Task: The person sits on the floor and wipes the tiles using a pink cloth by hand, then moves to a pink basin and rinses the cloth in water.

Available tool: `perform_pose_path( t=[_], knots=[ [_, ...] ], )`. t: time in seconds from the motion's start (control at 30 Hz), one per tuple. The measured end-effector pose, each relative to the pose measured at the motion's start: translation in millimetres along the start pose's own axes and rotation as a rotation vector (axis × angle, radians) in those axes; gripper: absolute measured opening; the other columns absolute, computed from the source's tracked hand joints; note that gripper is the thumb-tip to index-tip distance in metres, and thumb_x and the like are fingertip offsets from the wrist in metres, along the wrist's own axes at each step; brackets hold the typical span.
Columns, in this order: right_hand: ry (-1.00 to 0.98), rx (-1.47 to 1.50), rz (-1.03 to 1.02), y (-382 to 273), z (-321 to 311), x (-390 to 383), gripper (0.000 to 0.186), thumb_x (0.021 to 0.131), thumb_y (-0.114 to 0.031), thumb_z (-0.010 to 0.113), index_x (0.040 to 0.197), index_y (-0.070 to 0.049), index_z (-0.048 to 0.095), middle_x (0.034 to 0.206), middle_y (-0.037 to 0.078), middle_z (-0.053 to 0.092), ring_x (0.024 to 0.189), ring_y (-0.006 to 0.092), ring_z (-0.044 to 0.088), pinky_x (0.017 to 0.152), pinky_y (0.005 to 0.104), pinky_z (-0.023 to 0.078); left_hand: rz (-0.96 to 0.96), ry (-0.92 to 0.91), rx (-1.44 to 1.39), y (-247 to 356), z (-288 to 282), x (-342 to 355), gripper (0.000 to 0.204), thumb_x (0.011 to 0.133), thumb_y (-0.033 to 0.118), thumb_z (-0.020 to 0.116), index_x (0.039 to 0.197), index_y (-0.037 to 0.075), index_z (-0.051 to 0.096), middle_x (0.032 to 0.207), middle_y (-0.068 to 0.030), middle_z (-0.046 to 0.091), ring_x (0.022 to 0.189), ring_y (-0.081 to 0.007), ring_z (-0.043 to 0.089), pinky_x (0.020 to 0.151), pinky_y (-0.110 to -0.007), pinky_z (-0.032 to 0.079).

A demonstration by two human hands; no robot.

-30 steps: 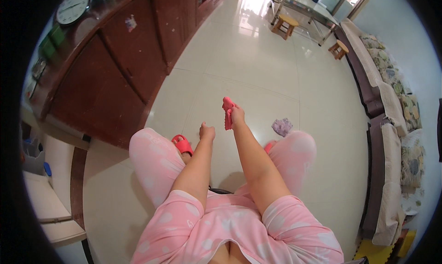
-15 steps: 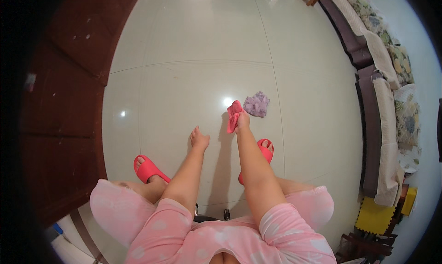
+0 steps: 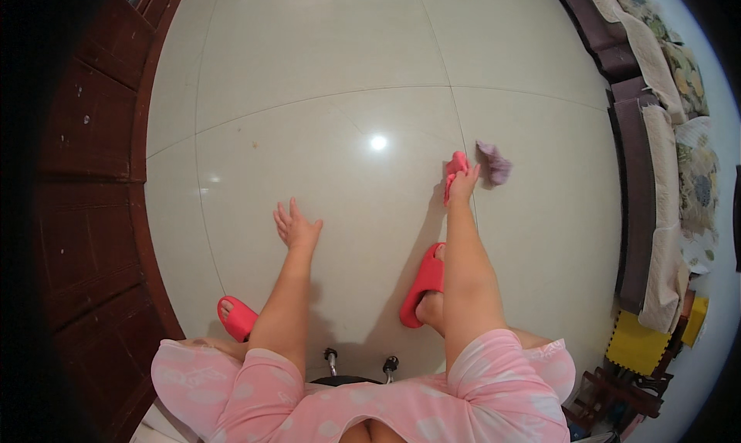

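My right hand (image 3: 464, 184) is closed around a bunched coral-pink cloth (image 3: 455, 166), held out ahead of my right foot. Just right of those fingers is a small mauve cloth (image 3: 495, 164), crumpled and slightly blurred; whether it touches the hand or the floor is hard to make out. On the other side, my left hand (image 3: 296, 225) reaches over the floor with its fingers spread and nothing in it.
Pale tiles cover the floor (image 3: 324, 150). My feet, in red slippers (image 3: 423, 287), stand apart. Dark red wooden cabinets (image 3: 93, 235) line the left. A covered sofa (image 3: 656, 211) runs along the right, with a yellow mat (image 3: 637, 343) near its end. Chair legs (image 3: 390, 366) show below.
My right hand has moved right with the pink cloth. The mauve cloth went from spread out to crumpled and sits further right. My left hand has shifted left, its fingers now spread wider.
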State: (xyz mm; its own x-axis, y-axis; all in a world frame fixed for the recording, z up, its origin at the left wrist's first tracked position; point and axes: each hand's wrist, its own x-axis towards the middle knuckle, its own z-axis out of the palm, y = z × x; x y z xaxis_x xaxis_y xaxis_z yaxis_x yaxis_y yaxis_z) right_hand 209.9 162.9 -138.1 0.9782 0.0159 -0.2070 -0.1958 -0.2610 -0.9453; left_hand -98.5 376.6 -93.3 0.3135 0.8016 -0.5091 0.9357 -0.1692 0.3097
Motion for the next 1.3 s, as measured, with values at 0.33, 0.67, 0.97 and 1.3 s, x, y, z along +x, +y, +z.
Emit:
perform_pose_path(
  t=[0.33,0.67,0.97,1.3],
  knots=[
    [0.196,0.149,0.018,-20.2,35.0,24.7,0.050,0.079,0.008,0.033,0.127,-0.001,0.045,0.125,0.011,0.047,0.075,0.0156,0.057,0.061,0.0251,0.049,-0.098,-0.132,0.230,-5.7,-14.9,-7.7,0.126,0.057,0.047,0.081,0.146,0.021,-0.003,0.149,-0.0205,-0.013,0.138,-0.0391,-0.007,0.110,-0.052,0.009],
    [0.061,-0.634,-0.632,-9.7,104.0,25.2,0.050,0.073,0.006,0.044,0.123,-0.001,0.049,0.134,0.016,0.042,0.126,0.0319,0.036,0.105,0.0391,0.031,-0.087,-0.125,0.253,0.7,4.2,0.3,0.132,0.052,0.048,0.083,0.145,0.019,-0.006,0.147,-0.0245,-0.015,0.137,-0.0434,-0.005,0.109,-0.050,0.013],
    [-0.408,-0.440,-0.740,-31.8,188.6,-53.5,0.052,0.071,0.010,0.042,0.120,-0.005,0.052,0.130,0.013,0.047,0.121,0.0303,0.043,0.102,0.0381,0.035,-0.050,-0.157,0.245,7.7,-0.8,-1.6,0.131,0.057,0.046,0.082,0.144,0.010,-0.009,0.144,-0.0321,-0.015,0.134,-0.0499,-0.006,0.109,-0.052,0.012],
    [-0.014,0.296,-0.092,-59.8,101.4,99.8,0.043,0.077,0.010,0.034,0.114,-0.001,0.053,0.114,0.009,0.053,0.096,0.0179,0.052,0.075,0.0273,0.045,-0.083,-0.154,0.336,4.0,-3.4,-0.8,0.131,0.055,0.052,0.080,0.145,0.010,-0.006,0.145,-0.0317,-0.011,0.134,-0.0501,-0.002,0.110,-0.051,0.012]
  ],
)
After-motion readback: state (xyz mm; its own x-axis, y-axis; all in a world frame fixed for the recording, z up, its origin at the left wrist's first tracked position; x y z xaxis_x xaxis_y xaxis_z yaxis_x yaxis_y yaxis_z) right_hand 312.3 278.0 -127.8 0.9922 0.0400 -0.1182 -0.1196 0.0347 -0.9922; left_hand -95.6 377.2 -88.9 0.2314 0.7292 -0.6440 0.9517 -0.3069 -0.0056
